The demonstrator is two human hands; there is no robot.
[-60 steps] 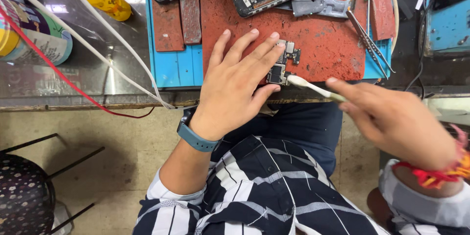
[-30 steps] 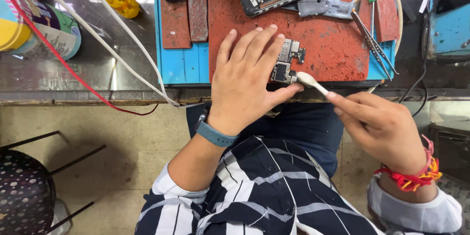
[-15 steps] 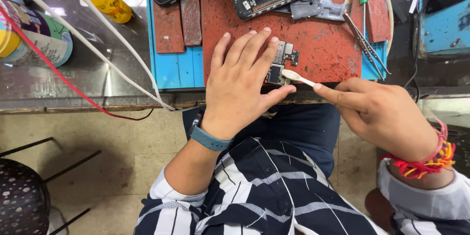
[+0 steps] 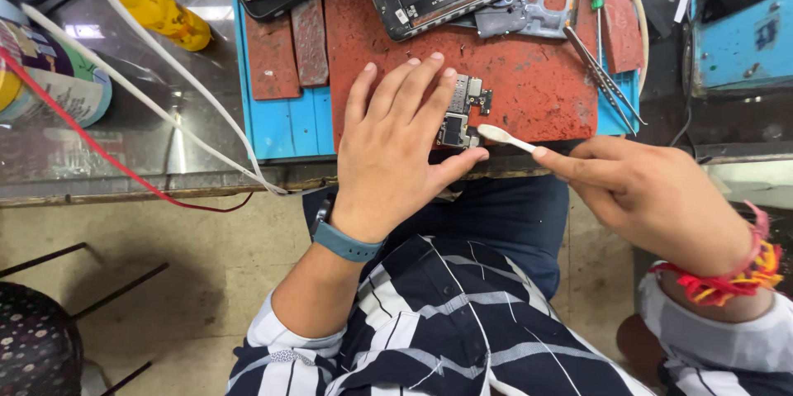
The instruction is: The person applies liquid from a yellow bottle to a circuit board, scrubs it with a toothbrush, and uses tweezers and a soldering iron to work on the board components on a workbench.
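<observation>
I see the left hand (image 4: 392,148) lying flat, fingers spread open, pinning a small circuit board (image 4: 462,111) on the red mat (image 4: 529,74) at the surface's near edge. The right hand (image 4: 652,198) pinches a white brush (image 4: 504,138), its head touching the board.

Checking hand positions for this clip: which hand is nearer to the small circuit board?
Left. The left hand lies flat on the circuit board, fingers pinning it to the red mat. The right hand stays off to its right, reaching it only through a white brush.
</observation>
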